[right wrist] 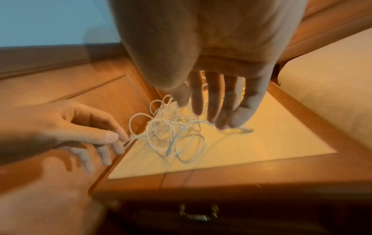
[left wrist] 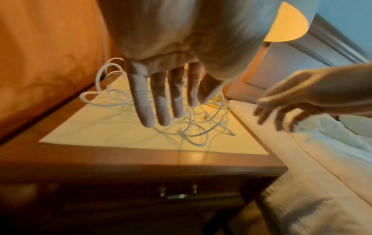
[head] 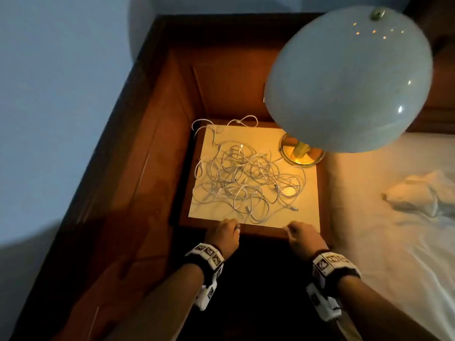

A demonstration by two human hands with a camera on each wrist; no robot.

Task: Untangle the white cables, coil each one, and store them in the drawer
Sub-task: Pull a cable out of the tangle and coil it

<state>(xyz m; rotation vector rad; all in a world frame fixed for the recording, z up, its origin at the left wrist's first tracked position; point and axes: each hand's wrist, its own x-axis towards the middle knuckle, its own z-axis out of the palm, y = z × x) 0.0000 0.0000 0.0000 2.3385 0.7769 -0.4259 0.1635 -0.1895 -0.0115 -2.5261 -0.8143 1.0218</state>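
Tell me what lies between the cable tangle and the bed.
The lamp, its brass base beside the cables, and bare nightstand top nearer the front; the head view shows it.

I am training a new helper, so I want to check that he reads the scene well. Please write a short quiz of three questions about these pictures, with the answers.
1. True or false: the drawer is open.
2. What stands beside the cables on the nightstand? A) a lamp B) a clock C) a cup
3. Fill in: seen from the person, the bed lies on the ___ side of the nightstand.

Key
1. False: its front is shut, and the cables lie on top in one tangle.
2. A
3. right
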